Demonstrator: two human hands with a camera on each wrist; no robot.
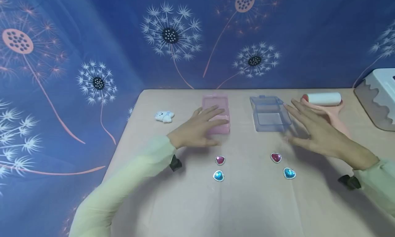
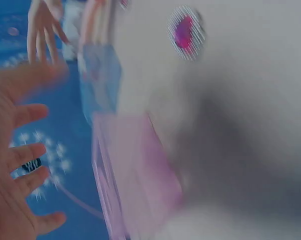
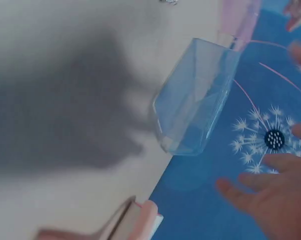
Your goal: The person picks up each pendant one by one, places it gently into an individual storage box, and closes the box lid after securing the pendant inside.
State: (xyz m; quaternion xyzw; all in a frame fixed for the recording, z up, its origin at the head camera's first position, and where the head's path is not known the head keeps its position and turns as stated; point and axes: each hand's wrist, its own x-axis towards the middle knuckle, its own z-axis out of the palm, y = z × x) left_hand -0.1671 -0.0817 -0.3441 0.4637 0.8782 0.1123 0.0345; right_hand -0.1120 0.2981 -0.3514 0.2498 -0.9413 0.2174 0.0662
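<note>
Gaping empty: left grip (image 1: 199,128), right grip (image 1: 321,133)

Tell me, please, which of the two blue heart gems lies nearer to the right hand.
In the head view, it is the rightmost gem of all four. The other blue gem lies well to its left, farther from the right hand.
</note>
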